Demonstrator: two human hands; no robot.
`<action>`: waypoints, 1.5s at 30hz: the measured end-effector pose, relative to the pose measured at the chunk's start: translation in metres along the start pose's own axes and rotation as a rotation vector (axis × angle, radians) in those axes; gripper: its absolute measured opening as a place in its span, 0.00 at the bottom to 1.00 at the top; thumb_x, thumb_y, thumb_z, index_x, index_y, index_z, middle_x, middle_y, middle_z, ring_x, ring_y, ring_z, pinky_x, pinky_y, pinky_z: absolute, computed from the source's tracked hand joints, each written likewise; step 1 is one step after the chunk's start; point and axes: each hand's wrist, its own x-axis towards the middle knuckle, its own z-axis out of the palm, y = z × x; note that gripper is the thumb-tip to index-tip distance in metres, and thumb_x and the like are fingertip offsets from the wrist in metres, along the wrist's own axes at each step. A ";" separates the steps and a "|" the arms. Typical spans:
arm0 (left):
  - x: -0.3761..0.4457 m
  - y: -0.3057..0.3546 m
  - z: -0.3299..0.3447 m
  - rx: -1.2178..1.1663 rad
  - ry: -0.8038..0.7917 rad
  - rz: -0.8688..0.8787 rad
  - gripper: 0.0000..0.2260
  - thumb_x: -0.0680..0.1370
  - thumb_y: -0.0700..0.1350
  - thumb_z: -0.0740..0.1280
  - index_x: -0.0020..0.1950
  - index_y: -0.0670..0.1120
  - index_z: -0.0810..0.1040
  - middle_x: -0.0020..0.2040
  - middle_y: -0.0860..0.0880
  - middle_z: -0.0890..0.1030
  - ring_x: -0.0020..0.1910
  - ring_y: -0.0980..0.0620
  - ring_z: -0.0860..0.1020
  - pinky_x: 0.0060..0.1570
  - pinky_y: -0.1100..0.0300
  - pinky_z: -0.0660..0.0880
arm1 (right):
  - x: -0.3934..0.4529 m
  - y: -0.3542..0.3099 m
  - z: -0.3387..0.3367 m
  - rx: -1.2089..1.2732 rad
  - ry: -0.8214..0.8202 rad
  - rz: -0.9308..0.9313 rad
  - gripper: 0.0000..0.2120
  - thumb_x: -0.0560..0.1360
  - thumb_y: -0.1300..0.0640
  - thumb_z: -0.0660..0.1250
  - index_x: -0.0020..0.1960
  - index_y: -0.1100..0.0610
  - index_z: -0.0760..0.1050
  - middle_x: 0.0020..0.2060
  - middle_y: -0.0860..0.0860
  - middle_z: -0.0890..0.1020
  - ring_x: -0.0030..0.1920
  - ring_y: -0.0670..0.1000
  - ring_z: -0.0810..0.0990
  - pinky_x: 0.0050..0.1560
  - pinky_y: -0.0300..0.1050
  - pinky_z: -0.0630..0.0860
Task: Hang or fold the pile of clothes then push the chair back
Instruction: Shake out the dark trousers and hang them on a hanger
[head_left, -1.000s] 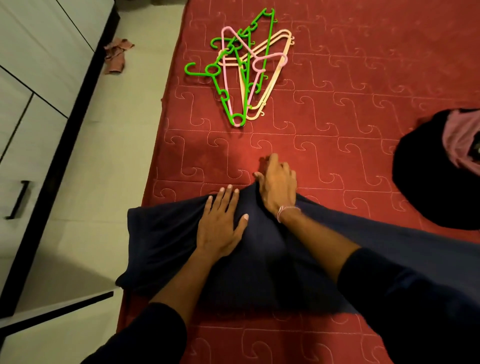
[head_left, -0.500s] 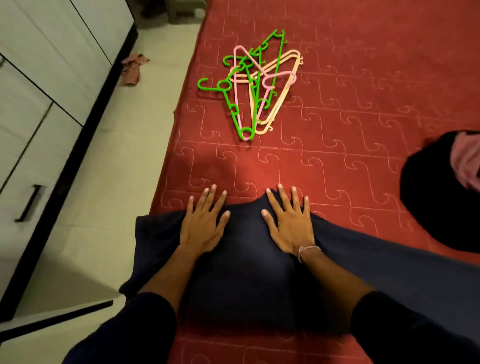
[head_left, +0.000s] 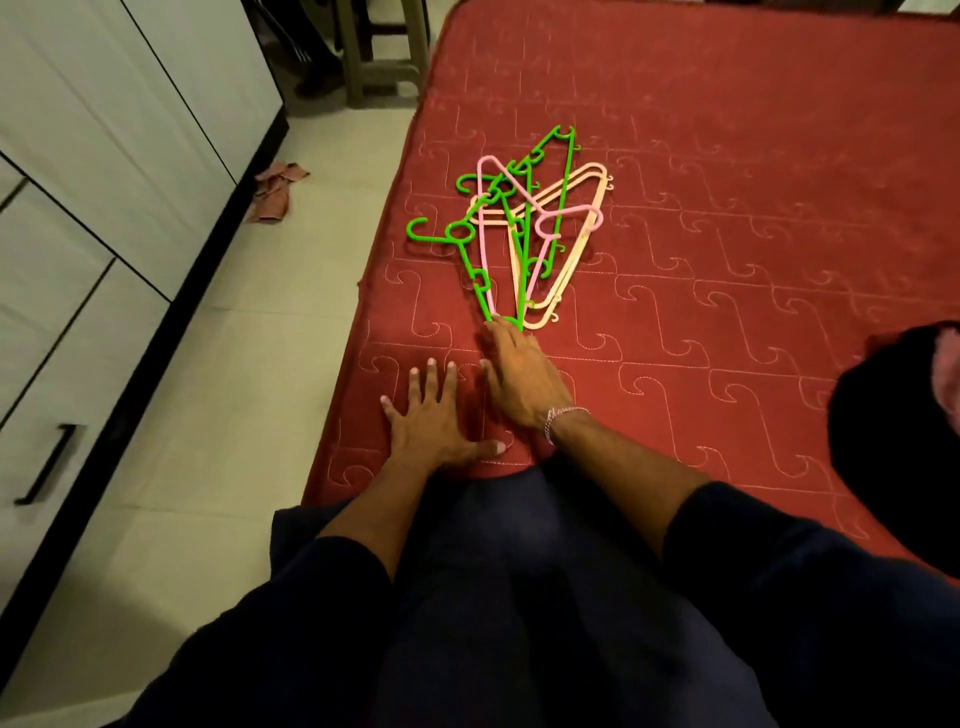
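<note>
From the head camera, looking down: the left hand (head_left: 434, 418) lies flat on the red quilted mattress (head_left: 727, 260), fingers spread and straight, holding nothing. The right hand (head_left: 519, 379), a bracelet at its wrist, stretches forward, its fingertips (head_left: 493, 325) touching the near end of the heap of plastic hangers (head_left: 524, 228); whether those fingers have closed on a hanger I cannot tell, the tips are blurred against the green plastic. The hangers, green, pink and cream, lie tangled together on the mattress, near its left edge. Just behind both wrists a dark navy garment (head_left: 493, 545) is spread over the mattress's near edge, under the forearms, neither hand on it. Over at the right edge of the view sits a black bundle of clothes (head_left: 893, 441) with a bit of pink showing, well apart from the hands. On the floor to the left, a white wardrobe (head_left: 104, 182) with a black handle, a small reddish rag (head_left: 275, 192) beside it, and legs of a stool (head_left: 384, 47) at the top.
</note>
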 end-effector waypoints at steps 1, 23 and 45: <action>0.008 0.000 -0.002 -0.014 -0.037 -0.018 0.65 0.61 0.79 0.66 0.79 0.51 0.29 0.79 0.48 0.28 0.78 0.43 0.32 0.69 0.27 0.38 | 0.012 -0.003 0.001 -0.027 0.013 -0.001 0.26 0.82 0.56 0.60 0.77 0.60 0.59 0.77 0.58 0.63 0.70 0.61 0.69 0.70 0.58 0.70; 0.022 0.008 -0.005 0.021 -0.183 -0.061 0.69 0.58 0.78 0.69 0.76 0.50 0.24 0.74 0.47 0.21 0.75 0.41 0.26 0.66 0.23 0.38 | 0.071 0.017 0.021 -0.363 0.190 0.177 0.15 0.83 0.46 0.54 0.57 0.55 0.73 0.47 0.53 0.84 0.48 0.59 0.81 0.53 0.57 0.70; 0.021 0.007 -0.004 0.006 -0.157 -0.072 0.69 0.58 0.78 0.70 0.76 0.51 0.25 0.75 0.49 0.22 0.76 0.43 0.27 0.66 0.23 0.37 | 0.043 0.014 -0.019 -0.260 0.331 0.222 0.15 0.84 0.49 0.55 0.52 0.58 0.74 0.45 0.56 0.80 0.43 0.62 0.81 0.36 0.51 0.69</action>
